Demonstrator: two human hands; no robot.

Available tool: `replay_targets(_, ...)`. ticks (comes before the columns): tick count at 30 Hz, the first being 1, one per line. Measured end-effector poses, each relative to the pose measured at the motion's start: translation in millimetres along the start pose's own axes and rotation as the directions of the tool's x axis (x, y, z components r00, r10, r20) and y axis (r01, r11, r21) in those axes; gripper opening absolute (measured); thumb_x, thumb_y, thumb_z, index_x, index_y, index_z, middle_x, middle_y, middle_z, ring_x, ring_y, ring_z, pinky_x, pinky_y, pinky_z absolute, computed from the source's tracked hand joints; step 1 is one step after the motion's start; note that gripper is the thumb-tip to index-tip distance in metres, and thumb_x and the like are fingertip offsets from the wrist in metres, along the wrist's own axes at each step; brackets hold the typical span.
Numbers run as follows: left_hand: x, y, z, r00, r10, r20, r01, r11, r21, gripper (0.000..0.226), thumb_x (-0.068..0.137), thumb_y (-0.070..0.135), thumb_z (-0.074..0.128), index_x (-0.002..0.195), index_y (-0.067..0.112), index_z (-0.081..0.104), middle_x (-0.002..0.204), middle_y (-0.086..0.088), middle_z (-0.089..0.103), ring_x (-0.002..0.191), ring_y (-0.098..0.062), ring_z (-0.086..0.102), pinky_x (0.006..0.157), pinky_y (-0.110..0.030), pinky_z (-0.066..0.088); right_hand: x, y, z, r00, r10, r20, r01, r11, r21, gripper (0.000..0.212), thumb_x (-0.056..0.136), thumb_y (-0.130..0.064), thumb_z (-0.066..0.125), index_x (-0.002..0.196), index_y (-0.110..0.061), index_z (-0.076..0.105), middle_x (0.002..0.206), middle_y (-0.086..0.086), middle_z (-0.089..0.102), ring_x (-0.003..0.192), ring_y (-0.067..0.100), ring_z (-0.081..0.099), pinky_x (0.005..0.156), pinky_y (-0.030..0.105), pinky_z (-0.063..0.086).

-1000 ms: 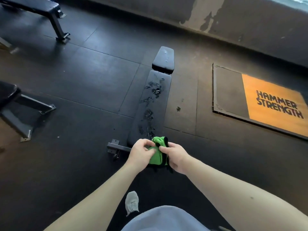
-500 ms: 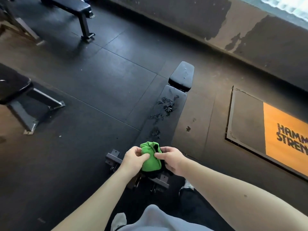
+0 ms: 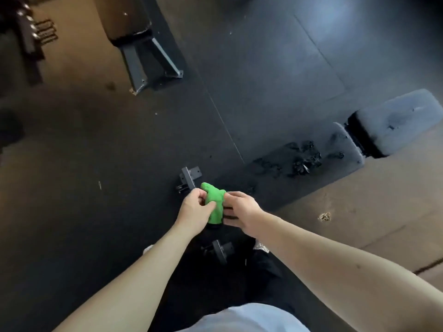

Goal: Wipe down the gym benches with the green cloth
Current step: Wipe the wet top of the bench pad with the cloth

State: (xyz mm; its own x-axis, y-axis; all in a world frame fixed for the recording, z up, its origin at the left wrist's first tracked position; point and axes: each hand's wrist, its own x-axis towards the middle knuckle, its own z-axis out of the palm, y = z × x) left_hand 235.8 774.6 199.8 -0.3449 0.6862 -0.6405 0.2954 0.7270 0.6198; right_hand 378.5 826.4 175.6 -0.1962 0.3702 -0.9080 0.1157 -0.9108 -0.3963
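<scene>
Left hand: my left hand [image 3: 195, 208] pinches one side of the green cloth [image 3: 214, 203], thumb and fingers curled on it.
Right hand: my right hand [image 3: 242, 212] grips the opposite side; something black shows under its fingers, and I cannot tell what.
Cloth: bunched into a wad between both hands, in the air over the near end of the bench [image 3: 299, 178].
Handling: I judge it light, soft and floppy. It is best folded into a pad and gripped across the middle, not by a corner.
Bench: its long pad carries dark blotches, wet or torn I cannot tell; the seat pad [image 3: 395, 121] lies beyond.
Around: a second bench [image 3: 143, 44] stands well apart.
</scene>
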Motion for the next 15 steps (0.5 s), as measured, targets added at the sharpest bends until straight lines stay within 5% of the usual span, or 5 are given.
replay_targets(2, -13.1, 1.7, 19.2, 0.998, -0.043, -0.056, 0.043, 0.999, -0.008, 0.017, 0.080, 0.029, 0.073, 0.084, 0.034, 0.057, 0.081, 0.012, 0.068, 0.080, -0.017, 0.063, 0.070, -0.033, 0.053, 2.1, 0.1, -10.3, 0.991, 0.048, 0.129, -0.052, 0.998, 0.033, 0.024, 0.104, -0.028, 0.058, 0.123, -0.016, 0.066, 0.116, 0.013, 0.074, 0.097, 0.030, 0.073, 0.089, 0.052, 0.060)
replay_targets(6, -37.4, -3.0, 42.9, 0.991, -0.075, -0.115, 0.070, 0.996, -0.048, 0.016, 0.091, 0.018, 0.070, 0.088, 0.026, 0.057, 0.082, 0.011, 0.064, 0.072, -0.007, 0.057, 0.058, -0.018, 0.040, 3.3, 13.0, -22.4, 0.974, 0.102, 0.202, -0.111, 0.993, 0.034, 0.022, 0.103, -0.028, 0.061, 0.124, -0.023, 0.066, 0.120, 0.012, 0.073, 0.109, 0.037, 0.071, 0.082, 0.052, 0.061)
replay_targets(8, -47.2, -13.4, 49.7, 0.989, -0.079, -0.122, 0.070, 0.994, -0.080, 0.012, 0.091, 0.020, 0.071, 0.090, 0.024, 0.059, 0.085, 0.011, 0.065, 0.076, -0.005, 0.059, 0.061, -0.017, 0.041, 1.1, 22.0, -23.5, 0.972, 0.103, 0.211, -0.112, 0.993, 0.031, 0.013, 0.103, -0.022, 0.061, 0.113, -0.028, 0.067, 0.117, 0.013, 0.074, 0.109, 0.038, 0.071, 0.088, 0.056, 0.059)
replay_targets(11, -58.6, -36.3, 57.2, 0.990, -0.088, -0.107, 0.070, 0.984, -0.162, 0.012, 0.091, 0.026, 0.073, 0.101, 0.023, 0.067, 0.096, 0.011, 0.068, 0.089, 0.000, 0.062, 0.067, -0.013, 0.042, 1.6, 43.2, -25.1, 0.977, 0.107, 0.186, -0.110, 0.994, 0.004, 0.022, 0.103, -0.018, 0.059, 0.124, -0.019, 0.067, 0.113, 0.016, 0.075, 0.102, 0.036, 0.073, 0.087, 0.053, 0.060)
replay_targets(15, -72.5, -77.4, 65.2, 0.994, -0.032, -0.109, -0.001, 0.955, -0.296, 0.008, 0.095, 0.023, 0.067, 0.098, 0.023, 0.074, 0.084, 0.008, 0.073, 0.074, 0.001, 0.066, 0.065, -0.013, 0.045, 9.3, 79.4, -21.2, 0.991, 0.051, 0.124, -0.050, 0.999, -0.010, 0.022, 0.105, -0.011, 0.054, 0.119, -0.006, 0.070, 0.108, 0.021, 0.074, 0.087, 0.034, 0.071, 0.083, 0.048, 0.060)
